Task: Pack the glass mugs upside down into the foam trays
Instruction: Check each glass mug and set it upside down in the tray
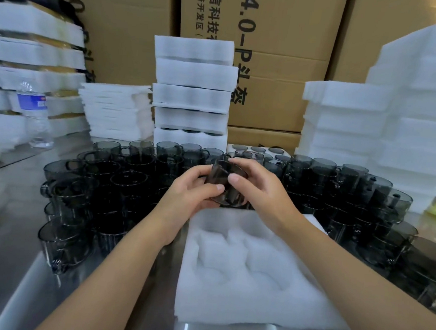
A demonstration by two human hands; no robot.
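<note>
A smoky grey glass mug (220, 176) is held tilted between both hands, just above the far edge of a white foam tray (254, 302). My left hand (192, 191) grips its left side and my right hand (258, 190) grips its right side and top. The tray lies on the steel table in front of me and its moulded pockets hold nothing. Several more grey glass mugs (124, 182) stand in rows to the left, behind and to the right of the tray (363, 189).
A stack of packed foam trays (193, 92) rises behind the mugs, with more foam stacks at left (35, 51) and right (393, 124). Cardboard boxes (276, 66) form the back wall. A water bottle (33, 112) stands at left.
</note>
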